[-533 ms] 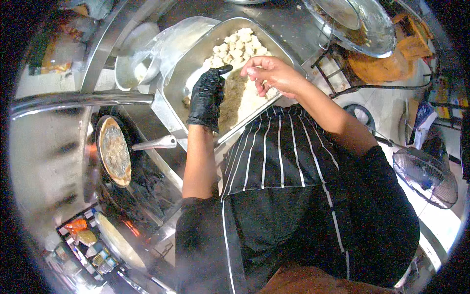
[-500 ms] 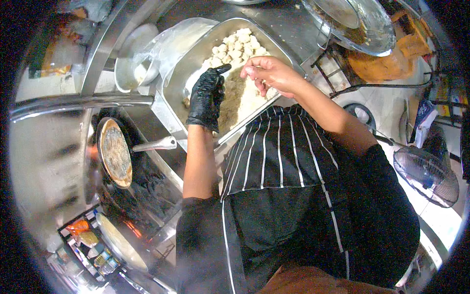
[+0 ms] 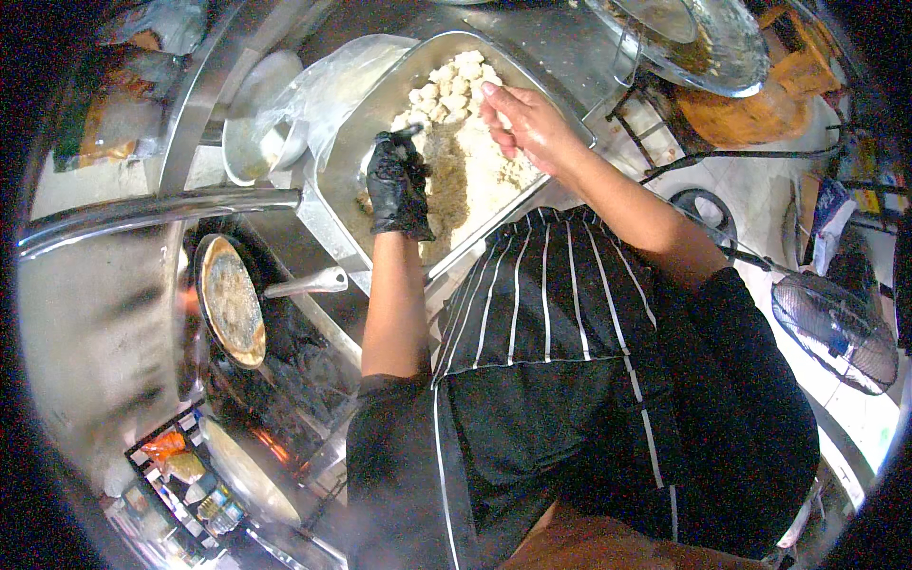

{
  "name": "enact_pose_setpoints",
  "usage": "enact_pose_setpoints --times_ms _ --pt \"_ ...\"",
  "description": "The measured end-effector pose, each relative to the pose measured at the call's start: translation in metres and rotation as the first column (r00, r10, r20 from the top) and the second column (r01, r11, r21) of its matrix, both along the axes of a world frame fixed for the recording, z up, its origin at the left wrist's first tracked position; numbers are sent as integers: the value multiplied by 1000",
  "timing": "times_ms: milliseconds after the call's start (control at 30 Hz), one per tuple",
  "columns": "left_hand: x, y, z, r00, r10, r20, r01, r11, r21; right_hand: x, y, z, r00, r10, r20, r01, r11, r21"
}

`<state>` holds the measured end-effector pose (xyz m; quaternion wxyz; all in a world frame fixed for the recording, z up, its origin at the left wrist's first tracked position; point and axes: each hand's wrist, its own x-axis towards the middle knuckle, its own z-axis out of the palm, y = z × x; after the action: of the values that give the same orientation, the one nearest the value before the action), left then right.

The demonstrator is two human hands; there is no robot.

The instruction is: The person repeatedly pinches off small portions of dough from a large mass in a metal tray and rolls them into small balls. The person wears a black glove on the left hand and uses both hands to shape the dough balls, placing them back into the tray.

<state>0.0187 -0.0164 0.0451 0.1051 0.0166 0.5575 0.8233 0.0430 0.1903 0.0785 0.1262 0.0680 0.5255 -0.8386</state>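
The white lumps (image 3: 446, 95) sit in a pile at the far end of a deep metal tray (image 3: 344, 157). They look light and soft, a bit like dough, so I think they would squash or crumble if squeezed hard. The best hold is likely a gentle pinch on the sides of one lump. Nearer in the tray lie a brown-grey powder (image 3: 448, 185) and a pale, crumbly heap (image 3: 489, 176), which would likely need a scoop.

The left hand (image 3: 398, 185), in a black glove, is over the left side of the tray, its fingers curled. The right hand (image 3: 532, 128) is bare, with bent fingers just beside the lumps. The picture is grainy, so I cannot tell if either hand has something in it.

A clear plastic bag (image 3: 356, 81) is next to the tray, and a pale bowl (image 3: 252, 123) is past it. The steel desk (image 3: 546, 43) shows behind. Off to the left, a round flat bread (image 3: 234, 302) lies in a pan with a long handle (image 3: 309, 282).
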Motion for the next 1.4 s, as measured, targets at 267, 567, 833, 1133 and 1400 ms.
enact_pose_setpoints --times_ms 267,567,833,1133,1400 --pt "8 13 33 991 -66 -113 12 908 -419 -3 3 0 997 61 -50 -72 962 -263" --pt "10 9 34 970 36 241 16 977 -212 0 -1 8 996 33 78 -28 998 -60" --pt "12 -3 20 975 82 207 -17 956 -294 0 0 6 989 46 138 -31 993 -112" --pt "-9 -6 36 972 -173 159 227 869 -439 -28 2 13 975 146 -166 -73 920 384" --pt "-77 31 47 817 -394 -421 -249 417 -874 -92 -14 17 820 427 -382 335 184 924"
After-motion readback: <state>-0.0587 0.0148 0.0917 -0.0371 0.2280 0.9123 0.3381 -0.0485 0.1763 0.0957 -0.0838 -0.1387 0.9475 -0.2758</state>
